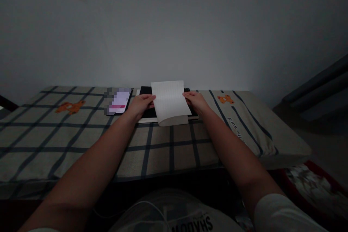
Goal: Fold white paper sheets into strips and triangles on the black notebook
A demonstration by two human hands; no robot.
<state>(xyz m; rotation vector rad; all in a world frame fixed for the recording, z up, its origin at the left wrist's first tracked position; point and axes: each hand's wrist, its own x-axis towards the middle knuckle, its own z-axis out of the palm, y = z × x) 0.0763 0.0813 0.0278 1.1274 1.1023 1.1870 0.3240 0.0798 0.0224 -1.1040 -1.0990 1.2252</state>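
Note:
A lined white sheet of paper [171, 99] is held up between my two hands, its lower edge curling over toward me. My left hand [141, 104] pinches the sheet's left edge between thumb and fingers. On the opposite side, my right hand [196, 100] grips the right edge the same way. Beneath the paper lies a black-covered notebook [146, 90], mostly hidden by the sheet and hands; white page edges show along its left and front. Whether the sheet is loose or bound to something cannot be seen.
A tablet or phone with a lit screen [119, 100] lies left of the notebook. Everything rests on a checked cloth [89, 130] printed with bears, against a grey wall [174, 29]. Dark fabric [320, 83] hangs at right; a red-edged bag [312, 181] sits below.

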